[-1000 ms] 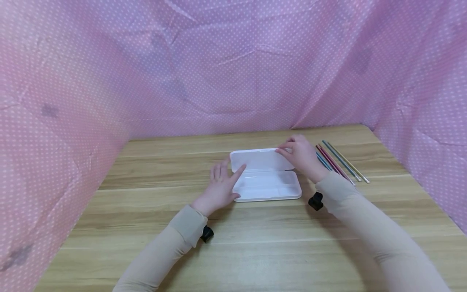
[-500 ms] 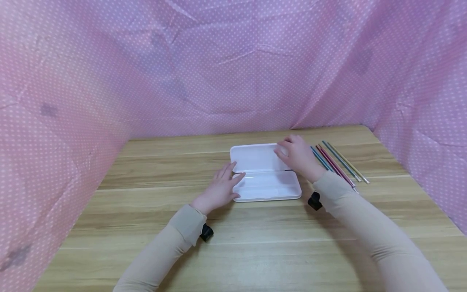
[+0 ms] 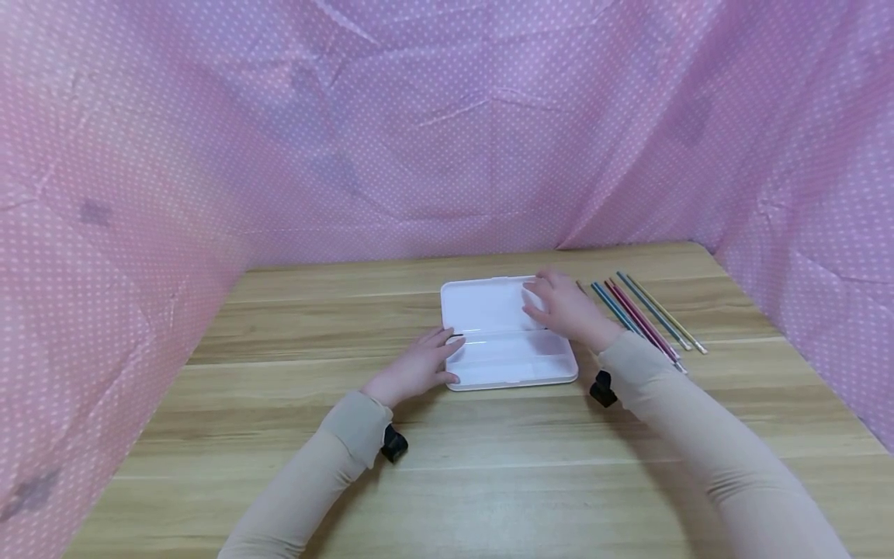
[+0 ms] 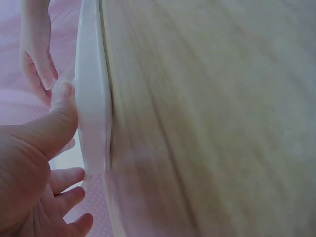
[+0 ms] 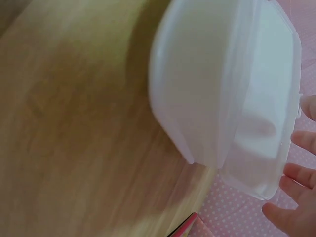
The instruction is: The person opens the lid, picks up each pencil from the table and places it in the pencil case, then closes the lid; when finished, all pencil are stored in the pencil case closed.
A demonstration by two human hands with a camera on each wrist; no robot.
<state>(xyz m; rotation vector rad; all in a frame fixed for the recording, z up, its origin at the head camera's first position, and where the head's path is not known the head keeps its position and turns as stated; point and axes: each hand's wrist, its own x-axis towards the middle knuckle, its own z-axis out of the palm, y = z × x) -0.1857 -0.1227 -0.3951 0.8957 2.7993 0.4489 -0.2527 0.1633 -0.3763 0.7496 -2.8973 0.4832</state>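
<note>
A white plastic pencil case [image 3: 503,380] lies on the table with its lid [image 3: 482,304] folded back toward the far side. Shallow compartments show in the base. At the left end rests my left hand [image 3: 412,369], thumb at the front corner rim and fingers extended over the left edge near the hinge. The left wrist view has that thumb [image 4: 63,98] right against the case's side. My right hand [image 3: 569,310] is over the lid's right end, fingers spread and slightly bent. In the right wrist view those fingertips [image 5: 291,170] are beside the lid's outer edge, holding nothing.
Several pencils [image 3: 646,314] in blue, red and yellow lie slanted to the right of the case, partly hidden by the right arm. A pink dotted cloth [image 3: 447,155] surrounds the back and sides of the wooden table [image 3: 489,466].
The lid has swung back and down to lie flat. My right hand has let go of its edge and spread its fingers. The left fingers have come down from the lid toward the hinge.
</note>
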